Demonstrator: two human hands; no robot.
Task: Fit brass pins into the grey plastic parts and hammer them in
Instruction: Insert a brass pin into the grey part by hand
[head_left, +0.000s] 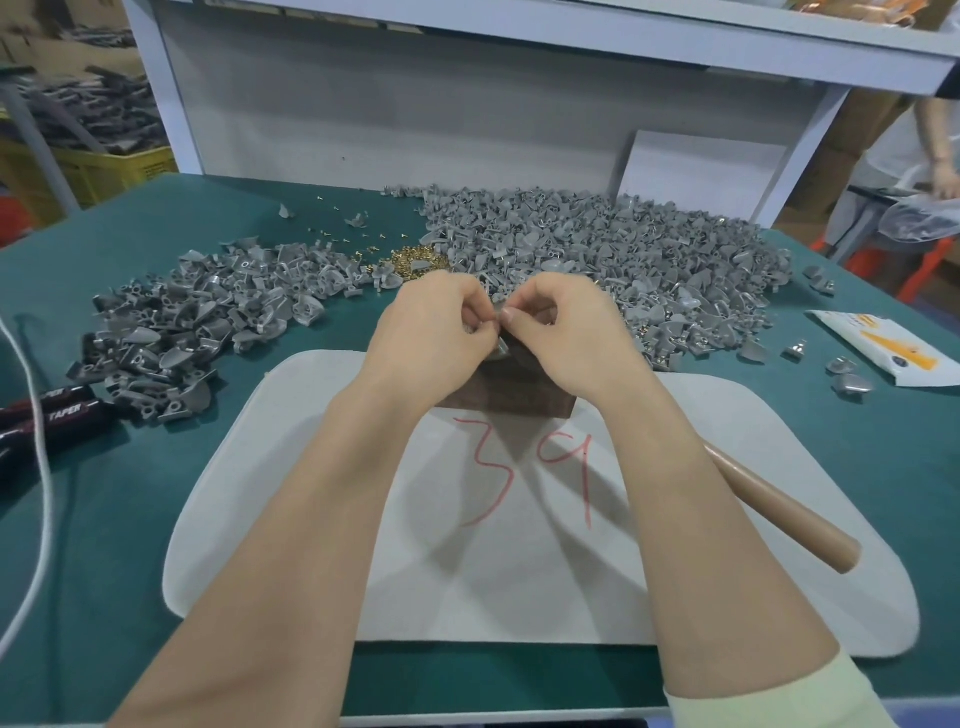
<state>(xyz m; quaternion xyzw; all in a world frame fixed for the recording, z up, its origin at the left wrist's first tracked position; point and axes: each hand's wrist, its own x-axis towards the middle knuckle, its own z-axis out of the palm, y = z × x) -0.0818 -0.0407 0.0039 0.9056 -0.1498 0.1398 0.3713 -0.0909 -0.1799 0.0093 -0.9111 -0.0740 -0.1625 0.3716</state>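
My left hand (434, 332) and my right hand (563, 338) meet over the dark wooden block (509, 400), fingertips pinching a small grey plastic part (500, 326) between them. Whether a brass pin is in the fingers is hidden. A small heap of brass pins (413, 258) lies just beyond my hands. A big pile of grey parts (623, 260) spreads to the right, a darker pile of grey parts (197, 317) to the left. The hammer's wooden handle (779, 512) lies on the white mat at the right, its head hidden behind my right forearm.
The white mat (291, 519) marked "39" covers the green table (104, 519). Black tool handles (49, 415) and a white cable (44, 467) lie at the left edge. A white packet (893, 351) and loose parts sit at right. Another person stands at the far right.
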